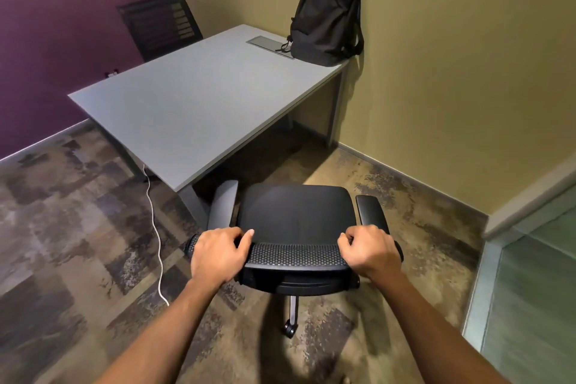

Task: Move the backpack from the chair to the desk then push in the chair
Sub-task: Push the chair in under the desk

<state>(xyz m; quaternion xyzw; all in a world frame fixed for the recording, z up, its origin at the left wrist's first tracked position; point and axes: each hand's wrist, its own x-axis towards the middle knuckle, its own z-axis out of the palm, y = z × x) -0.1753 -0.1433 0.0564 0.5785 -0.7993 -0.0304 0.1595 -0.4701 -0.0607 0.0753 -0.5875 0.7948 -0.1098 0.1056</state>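
Left hand (pixel 215 254) fingers (pixel 240 235): curled over top of chair (pixel 294 212) backrest.
Right hand (pixel 369 251) fingers (pixel 347 237): curled over same backrest.
Chair: empty seat, just short of table (pixel 187 103) edge.
Backpack (pixel 327 12): upright on table's far corner, against wall.

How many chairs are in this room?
2. One black chair sits at the near desk edge, both hands gripping its backrest. A second chair stands beyond the desk by the purple wall. Others could be out of view.
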